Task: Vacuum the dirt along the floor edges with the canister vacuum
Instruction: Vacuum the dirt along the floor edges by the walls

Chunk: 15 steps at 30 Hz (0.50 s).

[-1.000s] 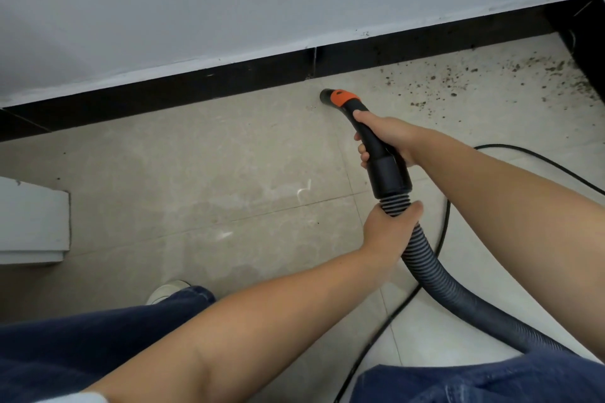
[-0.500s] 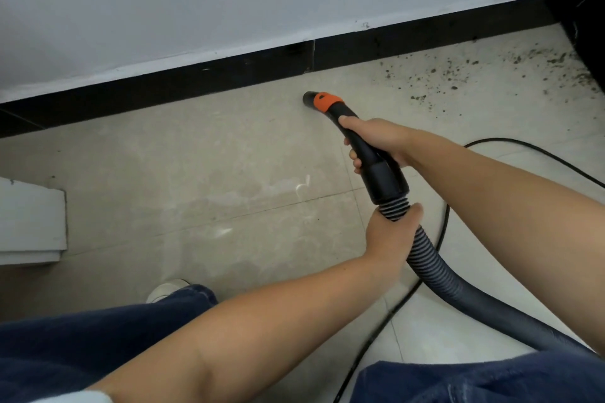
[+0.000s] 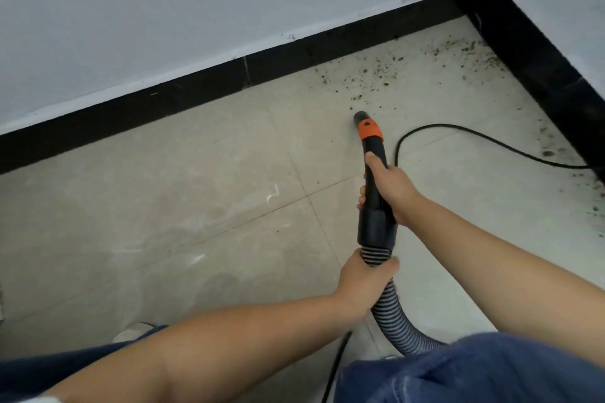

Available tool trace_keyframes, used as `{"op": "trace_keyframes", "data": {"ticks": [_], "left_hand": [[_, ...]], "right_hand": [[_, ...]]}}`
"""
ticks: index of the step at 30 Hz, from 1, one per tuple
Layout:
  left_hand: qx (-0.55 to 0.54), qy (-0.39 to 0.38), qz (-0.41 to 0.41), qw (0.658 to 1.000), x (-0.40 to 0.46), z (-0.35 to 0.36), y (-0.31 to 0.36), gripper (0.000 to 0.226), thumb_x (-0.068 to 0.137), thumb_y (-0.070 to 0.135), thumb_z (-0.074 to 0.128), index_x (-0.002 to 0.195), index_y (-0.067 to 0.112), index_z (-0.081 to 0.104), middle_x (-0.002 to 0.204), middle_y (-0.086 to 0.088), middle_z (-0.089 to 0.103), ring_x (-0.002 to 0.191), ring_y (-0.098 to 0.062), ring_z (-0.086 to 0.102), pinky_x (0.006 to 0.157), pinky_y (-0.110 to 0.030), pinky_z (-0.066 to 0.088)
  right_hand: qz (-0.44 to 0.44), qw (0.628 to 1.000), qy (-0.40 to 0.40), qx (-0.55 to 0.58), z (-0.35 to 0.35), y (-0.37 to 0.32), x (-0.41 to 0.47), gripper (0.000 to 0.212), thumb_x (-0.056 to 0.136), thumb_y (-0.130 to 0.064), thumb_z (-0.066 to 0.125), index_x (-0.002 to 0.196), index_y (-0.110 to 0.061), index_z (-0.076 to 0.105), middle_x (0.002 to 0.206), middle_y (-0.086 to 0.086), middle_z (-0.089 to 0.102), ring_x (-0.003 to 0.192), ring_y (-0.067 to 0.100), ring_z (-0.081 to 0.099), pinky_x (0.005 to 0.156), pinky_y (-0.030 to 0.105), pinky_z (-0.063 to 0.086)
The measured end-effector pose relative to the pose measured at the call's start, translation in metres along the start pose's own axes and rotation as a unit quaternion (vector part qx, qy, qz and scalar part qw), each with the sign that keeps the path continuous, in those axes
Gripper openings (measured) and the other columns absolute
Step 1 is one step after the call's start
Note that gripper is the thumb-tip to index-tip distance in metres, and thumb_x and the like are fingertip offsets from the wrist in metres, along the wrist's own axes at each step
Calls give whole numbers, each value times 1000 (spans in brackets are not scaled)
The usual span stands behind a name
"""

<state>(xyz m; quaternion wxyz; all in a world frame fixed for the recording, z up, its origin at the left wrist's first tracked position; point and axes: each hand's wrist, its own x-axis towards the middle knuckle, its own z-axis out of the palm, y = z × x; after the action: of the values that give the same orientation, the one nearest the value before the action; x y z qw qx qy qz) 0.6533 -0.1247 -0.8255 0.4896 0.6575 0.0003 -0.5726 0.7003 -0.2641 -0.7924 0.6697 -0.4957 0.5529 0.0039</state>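
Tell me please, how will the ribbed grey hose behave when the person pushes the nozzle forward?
The hose will probably bend, not stay stiff: it already curves behind the left hand. Its ribs likely give good grip. The black nozzle, straight in the right hand, looks rigid, so it should steer.

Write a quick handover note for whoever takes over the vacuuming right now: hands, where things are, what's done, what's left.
Right hand: grip on the black nozzle handle.
Left hand: grip on the ribbed hose just below the handle.
Nozzle tip, past the orange collar, sits on the tile at the near edge of the dirt.
Done: tile to the left along the black baseboard looks free of debris.
Left: scattered dirt toward the corner, plus specks along the right-hand baseboard. Mind the power cord lying there.
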Motion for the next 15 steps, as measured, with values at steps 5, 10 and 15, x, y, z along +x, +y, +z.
{"op": "trace_keyframes", "data": {"ticks": [5, 10, 15], "left_hand": [[9, 16, 2, 1000, -14, -1, -19, 37, 59, 40, 63, 88, 18, 57, 84, -13, 66, 82, -32, 66, 84, -49, 55], [35, -16, 5, 999, -20, -5, -23, 38, 57, 42, 65, 87, 21, 57, 83, -7, 65, 82, -28, 65, 84, -45, 55], [50, -25, 9, 998, -16, -2, -14, 17, 78, 27, 66, 90, 20, 57, 81, -2, 63, 78, -21, 61, 83, -40, 54]], "right_hand": [[-3, 1000, -18, 3, 4, 18, -15, 36, 97, -44, 53, 91, -8, 48, 57, 10, 54, 43, 22, 54, 54, 34, 54], [-3, 997, 53, 49, -7, 28, -26, 33, 97, -41, 52, 90, -9, 47, 57, 11, 54, 45, 24, 54, 51, 31, 53], [7, 993, 90, 70, -17, 25, -24, 33, 97, -43, 52, 92, -10, 46, 63, 11, 55, 46, 23, 55, 51, 31, 54]]}}
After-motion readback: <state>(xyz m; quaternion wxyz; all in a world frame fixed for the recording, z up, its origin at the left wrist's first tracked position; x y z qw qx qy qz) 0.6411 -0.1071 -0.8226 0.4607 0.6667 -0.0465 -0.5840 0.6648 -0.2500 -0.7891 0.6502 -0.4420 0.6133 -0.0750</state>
